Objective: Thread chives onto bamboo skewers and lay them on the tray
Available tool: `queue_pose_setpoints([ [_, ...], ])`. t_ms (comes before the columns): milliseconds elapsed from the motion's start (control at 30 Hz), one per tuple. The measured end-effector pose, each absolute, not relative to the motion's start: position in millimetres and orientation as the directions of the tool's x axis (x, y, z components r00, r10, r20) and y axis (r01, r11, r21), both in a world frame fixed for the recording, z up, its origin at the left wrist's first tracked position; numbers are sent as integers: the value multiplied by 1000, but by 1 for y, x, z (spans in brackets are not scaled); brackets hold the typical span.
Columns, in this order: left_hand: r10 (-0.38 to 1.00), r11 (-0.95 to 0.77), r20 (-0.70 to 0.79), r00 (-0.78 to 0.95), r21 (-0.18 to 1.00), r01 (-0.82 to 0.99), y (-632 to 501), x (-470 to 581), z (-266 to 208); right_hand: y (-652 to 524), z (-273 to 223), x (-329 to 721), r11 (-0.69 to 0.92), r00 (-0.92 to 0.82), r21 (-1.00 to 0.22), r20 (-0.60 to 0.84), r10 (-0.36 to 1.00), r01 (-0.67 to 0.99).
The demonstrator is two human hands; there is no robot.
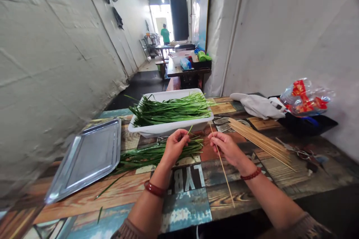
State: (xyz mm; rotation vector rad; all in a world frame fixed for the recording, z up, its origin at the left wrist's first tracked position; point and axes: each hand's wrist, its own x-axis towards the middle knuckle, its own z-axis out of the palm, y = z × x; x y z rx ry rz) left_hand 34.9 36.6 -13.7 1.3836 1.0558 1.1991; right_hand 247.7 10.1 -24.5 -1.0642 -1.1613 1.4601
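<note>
My left hand (176, 145) is closed, pinching a green chive stalk whose pale end pokes up past the fingertips. Between the fingers of my right hand (224, 146) is a thin bamboo skewer (224, 175), slanting down toward the table's near edge. A small gap separates the two hands. Under and beside my left hand lies a loose pile of chives (146, 156) on the table. Just beyond both hands, a white plastic tub (168, 129) holds a large heap of chives (174, 110). To the right of my right hand rests a bundle of bamboo skewers (259, 142).
At the left is a metal tray (92, 153). Scissors (301, 153) lie at the right, with a pale cloth (256, 105) and a clear plastic bag with red print (304, 97) behind. Farther off stand another table (176, 71) and a person in green (165, 34).
</note>
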Motion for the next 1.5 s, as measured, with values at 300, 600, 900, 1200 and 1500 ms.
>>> queue_pose_setpoints([
  [300,989,-111,128,74,972,-205,32,22,-4,-5,-46,227,-86,-15,-992,-85,996,-97],
  [600,988,-105,139,69,927,-361,34,19,-5,3,-18,203,123,101,-990,116,988,-70],
  [900,976,-96,170,140,901,-424,28,16,1,18,-32,183,238,101,-959,255,962,153],
  [1200,933,-303,305,192,952,-43,29,15,0,18,-30,181,187,138,-979,196,971,78],
  [1500,899,-422,408,159,904,72,34,13,-6,18,-37,183,165,147,-982,177,973,89],
])
